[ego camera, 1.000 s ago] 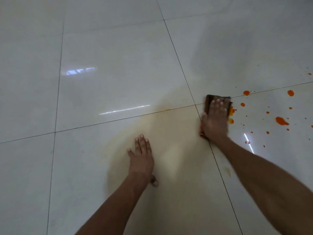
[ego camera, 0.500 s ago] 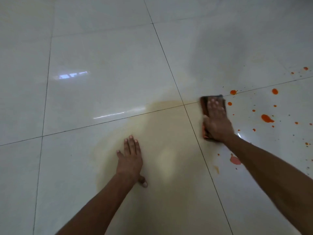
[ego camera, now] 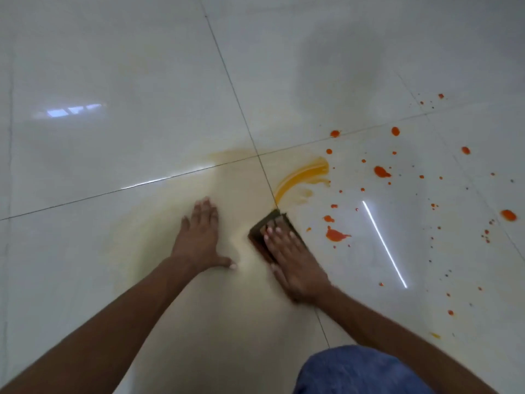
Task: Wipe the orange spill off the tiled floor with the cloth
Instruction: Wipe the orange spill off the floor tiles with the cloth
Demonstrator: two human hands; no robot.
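Observation:
My right hand presses flat on a dark folded cloth, fingers spread over it, on the glossy white tiled floor. A curved orange smear trails from the cloth's far corner up and to the right. Orange drops and a larger blot dot the tile to the right of the cloth. My left hand lies palm down on the floor just left of the cloth, holding nothing. A pale yellowish film covers the tile around the left hand.
Dark grout lines cross at a joint just beyond the cloth. My knee in blue fabric shows at the bottom right. A thin bright light reflection streaks the tile to the right.
My right hand has dragged the cloth toward me and to the left, leaving a curved orange smear where it was. The view has shifted, and my knee has come into sight.

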